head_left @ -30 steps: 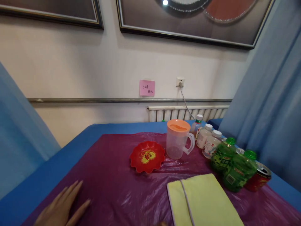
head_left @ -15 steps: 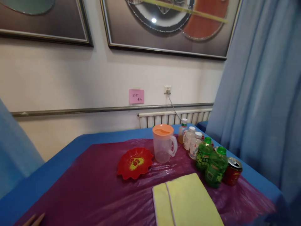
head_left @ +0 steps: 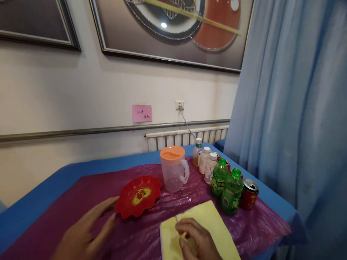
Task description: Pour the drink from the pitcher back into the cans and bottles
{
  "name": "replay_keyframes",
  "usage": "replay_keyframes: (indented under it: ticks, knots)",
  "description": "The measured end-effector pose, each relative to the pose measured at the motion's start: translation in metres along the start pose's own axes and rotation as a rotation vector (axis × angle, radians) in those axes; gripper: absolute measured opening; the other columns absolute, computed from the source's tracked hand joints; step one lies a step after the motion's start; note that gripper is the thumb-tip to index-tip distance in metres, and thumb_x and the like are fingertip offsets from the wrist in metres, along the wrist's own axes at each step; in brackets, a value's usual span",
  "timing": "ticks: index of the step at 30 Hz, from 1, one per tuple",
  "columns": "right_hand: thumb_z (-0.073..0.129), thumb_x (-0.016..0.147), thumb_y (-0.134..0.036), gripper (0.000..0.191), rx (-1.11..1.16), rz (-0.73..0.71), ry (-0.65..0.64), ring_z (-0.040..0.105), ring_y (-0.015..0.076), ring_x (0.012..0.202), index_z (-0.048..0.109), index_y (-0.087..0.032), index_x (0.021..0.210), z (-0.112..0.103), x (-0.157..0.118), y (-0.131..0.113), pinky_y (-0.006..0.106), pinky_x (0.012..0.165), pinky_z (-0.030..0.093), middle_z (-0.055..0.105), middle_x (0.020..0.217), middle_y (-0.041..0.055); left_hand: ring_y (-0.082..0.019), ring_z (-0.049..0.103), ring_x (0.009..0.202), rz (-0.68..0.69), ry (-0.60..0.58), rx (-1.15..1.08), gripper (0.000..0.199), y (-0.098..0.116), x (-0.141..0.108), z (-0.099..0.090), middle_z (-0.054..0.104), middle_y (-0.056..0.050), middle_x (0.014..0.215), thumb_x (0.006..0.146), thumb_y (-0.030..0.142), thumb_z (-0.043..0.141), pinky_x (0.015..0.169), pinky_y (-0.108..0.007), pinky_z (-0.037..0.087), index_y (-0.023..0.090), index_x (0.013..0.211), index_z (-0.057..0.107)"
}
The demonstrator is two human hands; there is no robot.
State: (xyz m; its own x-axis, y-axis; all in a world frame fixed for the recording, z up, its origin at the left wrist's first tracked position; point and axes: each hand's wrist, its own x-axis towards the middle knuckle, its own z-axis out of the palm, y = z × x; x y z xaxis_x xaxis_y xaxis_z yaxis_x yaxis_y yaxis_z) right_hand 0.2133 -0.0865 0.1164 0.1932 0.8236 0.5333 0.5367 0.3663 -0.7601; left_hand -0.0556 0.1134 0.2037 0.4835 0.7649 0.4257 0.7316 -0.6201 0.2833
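Note:
My left hand (head_left: 88, 229) reaches in from the lower left, fingers and thumb apart, with its tips at the left rim of a red scalloped plate (head_left: 127, 204). Whether the tips touch that rim I cannot tell. The plate has a yellow heart-shaped print in its middle. Over a folded yellow towel (head_left: 214, 225) is my right hand (head_left: 196, 238), fingers curved and a gap between thumb and forefinger. Nothing shows in its grasp; contact with the towel is unclear. Behind the plate stands a clear plastic pitcher (head_left: 173, 177) with an orange lid.
Right of the pitcher, several bottles stand in a row, among them a green bottle (head_left: 232, 193); a red can (head_left: 249, 195) is beside it. Purple plastic sheeting (head_left: 94, 187) covers part of the blue tablecloth (head_left: 65, 175). A blue curtain (head_left: 276, 108) hangs at the right.
Both hands have come into view: the left up to the plate, the right over the towel. The whole scene has shifted left as my head turned right.

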Motion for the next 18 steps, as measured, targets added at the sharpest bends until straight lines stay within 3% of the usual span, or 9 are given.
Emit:
replay_keyframes:
  ticks: [4, 7, 10, 13, 16, 18]
  knots:
    - [0.052, 0.085, -0.016, 0.033, 0.011, 0.137, 0.26, 0.068, 0.0191, 0.096, 0.065, -0.021, 0.115, -0.016, 0.014, 0.011, 0.026, 0.076, 0.056, 0.07, 0.112, 0.0097, -0.026, 0.073, 0.095, 0.159, -0.023, -0.219, 0.031, 0.068, 0.025, 0.027, 0.078, -0.001, 0.105, 0.083, 0.036, 0.045, 0.083, -0.036, 0.06, 0.032, 0.101, 0.07]
    - [0.057, 0.085, -0.021, 0.037, -0.026, 0.219, 0.398, 0.064, 0.0225, 0.111, 0.062, -0.02, 0.122, -0.021, 0.029, 0.02, 0.031, 0.089, 0.054, 0.067, 0.122, 0.011, -0.022, 0.073, 0.09, 0.27, -0.029, -0.264, 0.028, 0.1, 0.034, 0.044, 0.078, -0.004, 0.098, 0.084, 0.025, 0.043, 0.079, -0.033, 0.059, 0.028, 0.094, 0.069]
    - [0.06, 0.085, -0.028, 0.046, -0.009, 0.27, 0.517, 0.06, 0.0241, 0.119, 0.056, -0.018, 0.129, -0.024, 0.057, 0.028, 0.036, 0.101, 0.048, 0.063, 0.129, 0.0123, -0.021, 0.072, 0.081, 0.333, -0.033, -0.294, 0.027, 0.114, 0.032, 0.061, 0.076, -0.005, 0.087, 0.084, 0.02, 0.042, 0.072, -0.031, 0.058, 0.027, 0.09, 0.068]
    - [0.065, 0.083, -0.036, 0.049, 0.025, 0.269, 0.595, 0.06, 0.0244, 0.116, 0.056, -0.017, 0.127, -0.026, 0.097, 0.03, 0.037, 0.1, 0.047, 0.064, 0.126, 0.0124, -0.021, 0.072, 0.082, 0.378, -0.016, -0.306, 0.024, 0.116, 0.03, 0.07, 0.076, -0.005, 0.089, 0.088, 0.024, 0.044, 0.073, -0.031, 0.058, 0.027, 0.094, 0.067]
    - [0.067, 0.081, -0.044, 0.039, 0.05, 0.286, 0.626, 0.064, 0.0229, 0.096, 0.062, -0.016, 0.107, -0.027, 0.135, 0.029, 0.034, 0.085, 0.05, 0.069, 0.105, 0.009, -0.022, 0.07, 0.095, 0.383, 0.039, -0.276, 0.024, 0.118, 0.045, 0.059, 0.075, -0.006, 0.104, 0.092, 0.033, 0.048, 0.084, -0.033, 0.056, 0.027, 0.107, 0.066]
    - [0.065, 0.08, -0.052, 0.035, 0.077, 0.312, 0.622, 0.061, 0.0192, 0.076, 0.062, -0.017, 0.089, -0.026, 0.152, 0.031, 0.029, 0.069, 0.048, 0.067, 0.082, 0.0031, -0.023, 0.068, 0.1, 0.398, 0.058, -0.241, 0.027, 0.123, 0.067, 0.043, 0.074, -0.007, 0.108, 0.094, 0.035, 0.047, 0.089, -0.034, 0.054, 0.026, 0.112, 0.064]
